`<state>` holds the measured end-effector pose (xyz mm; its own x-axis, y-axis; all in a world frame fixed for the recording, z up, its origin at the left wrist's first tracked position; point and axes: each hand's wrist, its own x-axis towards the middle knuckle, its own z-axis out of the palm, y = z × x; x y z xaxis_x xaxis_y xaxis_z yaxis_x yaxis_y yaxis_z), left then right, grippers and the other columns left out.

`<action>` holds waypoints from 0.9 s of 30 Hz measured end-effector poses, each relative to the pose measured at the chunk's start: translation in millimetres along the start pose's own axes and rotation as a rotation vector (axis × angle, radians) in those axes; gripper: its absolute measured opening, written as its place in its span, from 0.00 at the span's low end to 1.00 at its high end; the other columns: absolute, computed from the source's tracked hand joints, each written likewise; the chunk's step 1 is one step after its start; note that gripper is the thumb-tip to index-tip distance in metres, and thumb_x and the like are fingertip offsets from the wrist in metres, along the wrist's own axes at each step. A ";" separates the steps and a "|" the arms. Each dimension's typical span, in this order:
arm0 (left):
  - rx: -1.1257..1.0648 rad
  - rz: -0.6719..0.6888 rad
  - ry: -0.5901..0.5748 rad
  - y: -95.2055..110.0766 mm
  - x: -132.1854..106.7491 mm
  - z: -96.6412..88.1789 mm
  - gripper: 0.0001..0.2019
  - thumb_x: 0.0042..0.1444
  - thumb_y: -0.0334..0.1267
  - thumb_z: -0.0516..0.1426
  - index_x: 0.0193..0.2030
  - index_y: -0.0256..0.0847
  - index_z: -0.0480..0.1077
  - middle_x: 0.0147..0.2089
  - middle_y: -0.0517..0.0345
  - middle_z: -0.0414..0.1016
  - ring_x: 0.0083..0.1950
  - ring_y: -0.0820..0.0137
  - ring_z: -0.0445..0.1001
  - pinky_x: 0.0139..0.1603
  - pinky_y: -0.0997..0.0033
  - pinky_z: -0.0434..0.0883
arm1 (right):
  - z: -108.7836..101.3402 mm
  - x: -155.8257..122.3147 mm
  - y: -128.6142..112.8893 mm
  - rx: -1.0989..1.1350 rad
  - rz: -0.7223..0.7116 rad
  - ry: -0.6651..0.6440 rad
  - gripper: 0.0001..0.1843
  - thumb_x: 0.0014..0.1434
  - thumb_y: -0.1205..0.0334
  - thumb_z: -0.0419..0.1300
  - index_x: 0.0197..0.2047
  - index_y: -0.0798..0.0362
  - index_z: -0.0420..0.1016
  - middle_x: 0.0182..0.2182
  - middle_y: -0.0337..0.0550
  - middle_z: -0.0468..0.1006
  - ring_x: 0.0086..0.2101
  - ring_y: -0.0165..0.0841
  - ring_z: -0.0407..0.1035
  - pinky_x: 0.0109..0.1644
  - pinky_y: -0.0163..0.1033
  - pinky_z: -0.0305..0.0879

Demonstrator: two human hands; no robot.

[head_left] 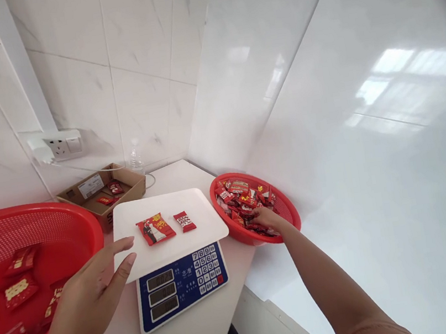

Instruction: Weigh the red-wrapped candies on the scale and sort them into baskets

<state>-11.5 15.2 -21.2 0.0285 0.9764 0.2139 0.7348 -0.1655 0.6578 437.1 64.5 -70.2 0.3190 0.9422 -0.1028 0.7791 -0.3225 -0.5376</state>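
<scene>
A blue electronic scale (182, 287) with a white weighing pan (195, 204) stands on the counter. On the pan lie a larger red snack packet (155, 228) and a smaller red candy packet (184, 220). My left hand (94, 289) hovers open, fingers stretched, beside the pan's left edge and over the rim of a big red basket (68, 223). My right hand (267, 217) reaches into a small red basket (287, 216) full of red wrapped candies; its fingers are buried among them, so their grip is hidden.
The big red basket holds several red packets. A cardboard box (103, 193) with a few red packets sits behind the scale. A clear plastic bottle (135, 160) stands by the tiled wall, and a wall socket (64, 145) is above the box. The counter edge drops off at the right.
</scene>
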 end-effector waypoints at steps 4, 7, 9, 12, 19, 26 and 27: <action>-0.005 0.020 0.019 -7.0 1.5 3.4 0.23 0.56 0.56 0.49 0.51 0.49 0.72 0.55 0.55 0.77 0.52 0.57 0.76 0.45 0.64 0.75 | -8.4 -2.1 -6.6 -0.001 0.062 0.011 0.03 0.44 0.64 0.61 0.24 0.54 0.76 0.21 0.40 0.76 0.26 0.36 0.69 0.32 0.38 0.64; -0.014 0.056 0.049 -10.9 1.5 4.5 0.22 0.55 0.57 0.49 0.49 0.50 0.72 0.53 0.56 0.78 0.51 0.58 0.77 0.43 0.65 0.75 | -19.2 -4.6 -17.1 0.000 0.076 0.086 0.07 0.45 0.64 0.60 0.29 0.55 0.78 0.24 0.42 0.77 0.28 0.38 0.71 0.34 0.40 0.65; -0.028 0.071 0.054 -10.3 0.8 4.5 0.22 0.55 0.57 0.50 0.49 0.50 0.72 0.52 0.56 0.78 0.48 0.59 0.78 0.41 0.66 0.75 | -24.9 -7.9 -31.1 0.016 0.057 0.141 0.12 0.47 0.63 0.59 0.35 0.55 0.79 0.28 0.44 0.79 0.32 0.39 0.72 0.38 0.41 0.65; -0.041 0.084 0.046 -6.0 -0.3 4.3 0.22 0.55 0.58 0.50 0.48 0.49 0.73 0.50 0.56 0.80 0.43 0.60 0.80 0.38 0.66 0.76 | -24.3 -16.1 -64.0 0.095 -0.020 0.154 0.17 0.51 0.58 0.59 0.44 0.52 0.79 0.35 0.44 0.80 0.36 0.38 0.72 0.41 0.40 0.66; -0.045 0.096 0.061 -3.8 -3.4 -0.7 0.23 0.58 0.57 0.49 0.51 0.48 0.72 0.52 0.54 0.79 0.45 0.60 0.79 0.39 0.67 0.76 | 27.2 -42.2 -150.7 0.359 -0.282 -0.193 0.12 0.48 0.59 0.62 0.36 0.54 0.78 0.27 0.39 0.77 0.29 0.30 0.68 0.30 0.32 0.61; -0.074 0.104 0.083 -4.2 -3.1 -4.2 0.22 0.59 0.55 0.49 0.49 0.46 0.73 0.54 0.52 0.78 0.53 0.59 0.76 0.46 0.66 0.76 | 58.5 -46.8 -186.1 0.275 -0.364 -0.289 0.05 0.46 0.65 0.61 0.30 0.53 0.76 0.26 0.35 0.76 0.26 0.26 0.65 0.29 0.30 0.58; -0.079 0.105 0.080 -3.9 -2.9 -3.8 0.21 0.59 0.55 0.49 0.49 0.46 0.73 0.54 0.52 0.78 0.54 0.59 0.76 0.46 0.66 0.76 | 58.2 -44.3 -189.6 0.254 -0.357 -0.242 0.05 0.47 0.64 0.61 0.30 0.53 0.76 0.26 0.35 0.76 0.26 0.26 0.65 0.29 0.31 0.59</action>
<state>-17.0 12.5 -21.6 0.0461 0.9396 0.3393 0.6752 -0.2796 0.6826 243.9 89.2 -12.4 -0.1009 0.9936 -0.0504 0.6513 0.0277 -0.7583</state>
